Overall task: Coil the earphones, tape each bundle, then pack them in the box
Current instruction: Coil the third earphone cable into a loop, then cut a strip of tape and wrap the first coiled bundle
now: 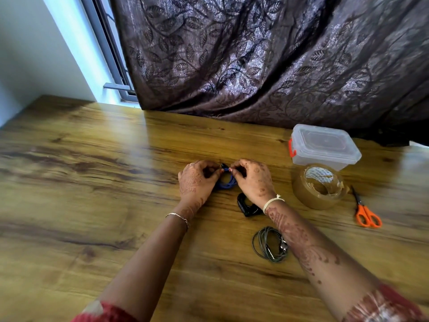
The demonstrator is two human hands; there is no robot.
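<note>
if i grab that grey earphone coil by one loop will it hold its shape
Probably not: the grey earphone coil lies in loose, uneven loops with no tape visible, so it would likely sag and unwind. Its cable looks thin and light, so a push should slide it over the smooth table.

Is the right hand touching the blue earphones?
Touching. The head view shows the right hand pinching the blue earphones at the top of the coil.
</note>
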